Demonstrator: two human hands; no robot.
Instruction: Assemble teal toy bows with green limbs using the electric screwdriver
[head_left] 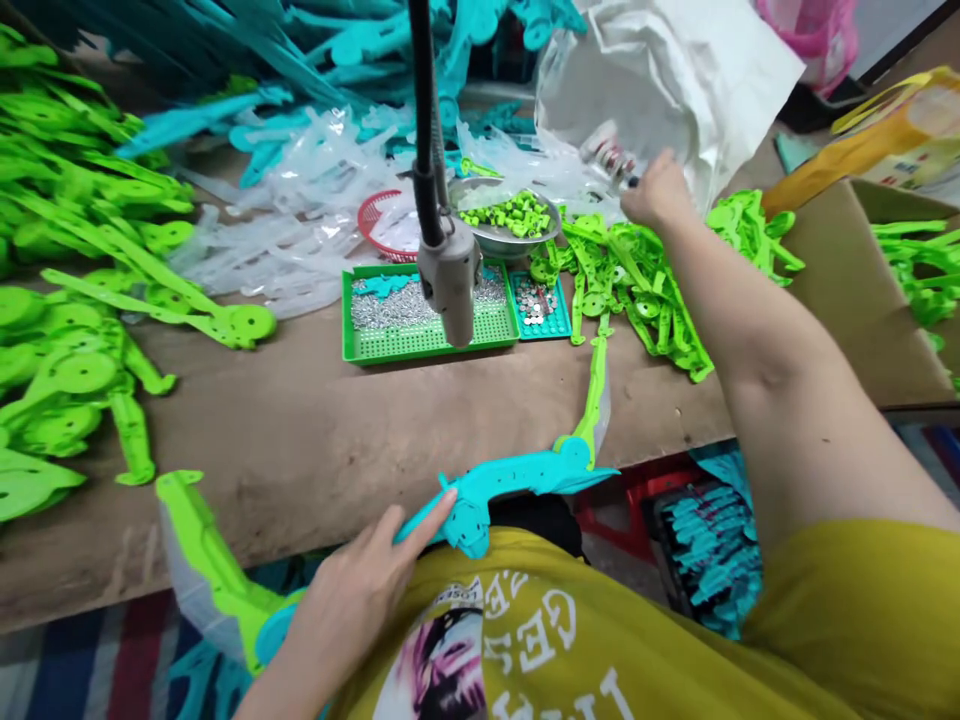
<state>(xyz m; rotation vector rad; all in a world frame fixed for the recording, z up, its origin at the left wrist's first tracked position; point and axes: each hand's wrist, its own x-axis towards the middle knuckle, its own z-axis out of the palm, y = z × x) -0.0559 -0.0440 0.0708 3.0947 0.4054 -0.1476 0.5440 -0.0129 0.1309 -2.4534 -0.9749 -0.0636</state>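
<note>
My left hand (360, 580) grips a turquoise plastic piece (517, 475) at the table's front edge, index finger stretched along it. A jointed green plastic limb (592, 400) is attached at its right end, lying up over the tabletop. Another green limb (214, 545), with a translucent strip, lies to the left near my forearm, joined to a turquoise disc. My right hand (660, 190) reaches far forward to the mouth of a white bag (630, 70). Its fingers are closed around a blurred whitish and reddish object (611, 152) with a dark end, whose kind I cannot make out.
A grey tool (450, 280) hangs mid-table over a green tray (427, 345) of small metal pieces. Behind are a metal bowl (517, 240) and red basket (371, 225). Green parts (75, 370) pile up left; a cardboard box (855, 290) stands right.
</note>
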